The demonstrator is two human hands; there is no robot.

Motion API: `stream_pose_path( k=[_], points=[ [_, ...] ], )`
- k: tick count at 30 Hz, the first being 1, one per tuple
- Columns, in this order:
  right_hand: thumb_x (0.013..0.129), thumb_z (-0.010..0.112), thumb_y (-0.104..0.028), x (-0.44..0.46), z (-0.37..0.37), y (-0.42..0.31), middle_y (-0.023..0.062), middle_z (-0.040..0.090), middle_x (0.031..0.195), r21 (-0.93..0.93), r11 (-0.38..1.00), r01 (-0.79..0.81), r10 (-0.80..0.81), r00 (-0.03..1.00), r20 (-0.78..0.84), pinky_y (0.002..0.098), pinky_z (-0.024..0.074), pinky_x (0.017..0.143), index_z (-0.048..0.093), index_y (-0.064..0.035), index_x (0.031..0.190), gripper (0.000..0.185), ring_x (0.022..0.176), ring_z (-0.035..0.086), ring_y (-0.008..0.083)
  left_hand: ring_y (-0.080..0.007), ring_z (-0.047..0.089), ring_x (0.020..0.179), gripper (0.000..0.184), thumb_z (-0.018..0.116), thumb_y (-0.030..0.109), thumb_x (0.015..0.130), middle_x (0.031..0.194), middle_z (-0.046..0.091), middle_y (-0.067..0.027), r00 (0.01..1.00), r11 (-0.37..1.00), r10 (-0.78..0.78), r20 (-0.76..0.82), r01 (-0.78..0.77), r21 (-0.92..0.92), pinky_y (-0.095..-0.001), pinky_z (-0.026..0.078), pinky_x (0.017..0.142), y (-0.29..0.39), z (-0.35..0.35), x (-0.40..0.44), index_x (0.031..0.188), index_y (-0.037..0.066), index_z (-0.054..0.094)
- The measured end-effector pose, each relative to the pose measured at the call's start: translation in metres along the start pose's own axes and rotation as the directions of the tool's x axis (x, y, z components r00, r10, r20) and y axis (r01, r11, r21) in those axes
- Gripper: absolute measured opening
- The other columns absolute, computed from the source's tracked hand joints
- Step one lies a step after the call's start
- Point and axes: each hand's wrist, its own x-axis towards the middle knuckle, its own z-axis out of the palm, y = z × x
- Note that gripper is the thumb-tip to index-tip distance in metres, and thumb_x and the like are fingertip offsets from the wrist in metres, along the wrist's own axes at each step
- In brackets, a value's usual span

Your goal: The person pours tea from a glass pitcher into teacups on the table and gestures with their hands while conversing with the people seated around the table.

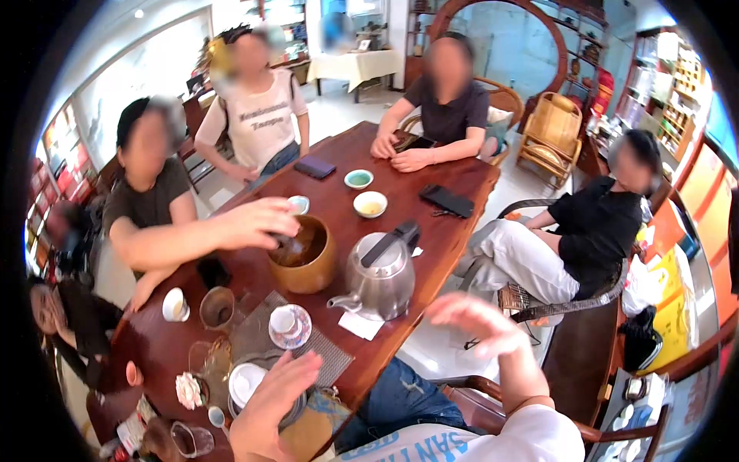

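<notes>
My left hand (273,400) is raised above the near part of the wooden table (400,162), fingers apart and nothing in it, beside a white lidded bowl (246,383). My right hand (481,323), slightly blurred, hangs in the air right of the table edge, fingers spread and empty. Between and beyond them stand a steel kettle (381,279) and a round wooden bowl (315,269). A person's hand (269,219) from the left reaches over that bowl with a small dark or glassy item. A white cup on a patterned saucer (296,339) rests on a grey mat (327,358).
Several people sit or stand around the table. Two small bowls (370,204), phones (446,202), a white cup (175,306), a brown cup (219,308) and a white flower (189,390) lie about. A wicker chair (551,135) stands behind at the right.
</notes>
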Motion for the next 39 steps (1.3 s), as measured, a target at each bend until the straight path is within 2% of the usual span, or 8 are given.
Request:
stream_pose_path(
  k=[2,6,11,16,21,30,33,39],
  points=[
    [0.076,0.070,-0.034,0.018,0.023,0.005,0.0248,0.042,0.133,-0.077,0.995,0.059,-0.027,0.932,0.361,0.0462,0.0294,0.104,0.048,0.0041,0.125,0.066,0.126,0.040,0.0352,-0.0371,0.039,0.130,0.097,0.071,0.059,0.065,0.136,0.046,-0.0193,0.996,1.000,0.000,0.086,-0.002,0.026,-0.0550,0.021,0.108,0.006,-0.002,0.007,0.133,-0.002,0.042],
    [0.080,0.067,-0.035,0.028,0.030,0.026,0.0205,0.044,0.132,0.319,0.947,0.048,-0.119,0.971,0.209,0.0446,0.0283,0.105,0.049,0.0031,0.122,0.060,0.125,0.040,0.0329,-0.0374,0.035,0.133,0.113,0.073,0.067,0.052,0.141,0.041,-0.0169,0.981,0.998,-0.001,0.195,-0.010,0.059,-0.0563,0.018,0.108,0.005,-0.004,-0.002,0.137,0.000,0.040],
    [0.077,0.070,-0.018,0.040,0.041,0.030,0.0202,0.046,0.129,0.134,0.990,0.047,-0.104,0.884,0.455,0.0408,0.0302,0.103,0.049,0.0028,0.120,0.052,0.122,0.042,0.0309,-0.0365,0.036,0.132,0.109,0.072,0.065,0.056,0.142,0.039,-0.0183,0.968,0.996,0.052,0.246,-0.068,0.056,-0.0538,0.024,0.107,0.002,-0.003,0.003,0.137,0.000,0.039],
    [0.069,0.064,-0.006,0.014,0.017,0.022,0.0069,0.052,0.076,0.434,0.848,0.303,-0.281,0.953,-0.116,0.0395,0.0474,0.067,0.047,-0.0082,0.077,0.019,0.076,0.051,0.0227,-0.0370,0.042,0.127,0.123,0.070,0.077,0.044,0.137,0.043,-0.0217,0.970,0.992,0.096,0.223,-0.112,0.059,-0.0495,0.030,0.105,-0.002,0.002,0.003,0.132,-0.005,0.042],
    [0.074,0.052,0.008,-0.013,-0.011,0.034,-0.0006,0.031,0.051,0.304,0.865,0.399,-0.140,0.774,-0.617,0.0291,0.0312,0.040,0.032,-0.0121,0.062,0.031,0.040,0.028,0.0151,-0.0351,0.048,0.122,0.120,0.071,0.075,0.045,0.134,0.047,-0.0202,0.982,0.988,0.106,0.155,-0.121,0.091,-0.0461,0.035,0.103,-0.005,-0.002,0.001,0.130,-0.004,0.044],
    [0.074,0.056,0.014,0.036,0.086,0.084,-0.0027,0.028,0.055,0.396,0.918,-0.024,0.052,0.997,-0.061,0.0276,0.0204,0.048,0.023,-0.0111,0.058,0.045,0.051,0.026,0.0103,-0.0323,0.050,0.119,0.107,0.076,0.065,0.048,0.132,0.050,-0.0147,0.986,0.944,-0.050,0.161,-0.006,0.330,-0.0465,0.037,0.101,0.005,0.002,0.004,0.130,0.003,0.047],
    [0.075,0.060,0.010,0.044,0.080,0.082,-0.0003,0.041,0.059,-0.062,0.984,-0.168,0.169,0.985,0.017,0.0290,0.0316,0.051,0.037,-0.0088,0.059,0.033,0.055,0.040,0.0147,-0.0324,0.049,0.121,0.101,0.073,0.064,0.055,0.132,0.049,-0.0148,0.979,0.905,-0.120,0.165,0.039,0.423,-0.0498,0.035,0.102,0.007,0.000,0.004,0.131,0.002,0.046],
    [0.081,0.062,-0.010,0.058,0.085,0.001,0.0096,0.064,0.092,0.193,0.917,0.349,-0.398,0.820,0.411,0.0528,0.0388,0.094,0.064,-0.0043,0.085,0.007,0.089,0.058,0.0299,-0.0316,0.053,0.118,0.104,0.060,0.079,0.057,0.127,0.054,-0.0166,0.967,0.987,0.123,0.223,-0.142,0.070,-0.0486,0.035,0.102,0.016,-0.015,-0.013,0.122,-0.002,0.055]
  ],
)
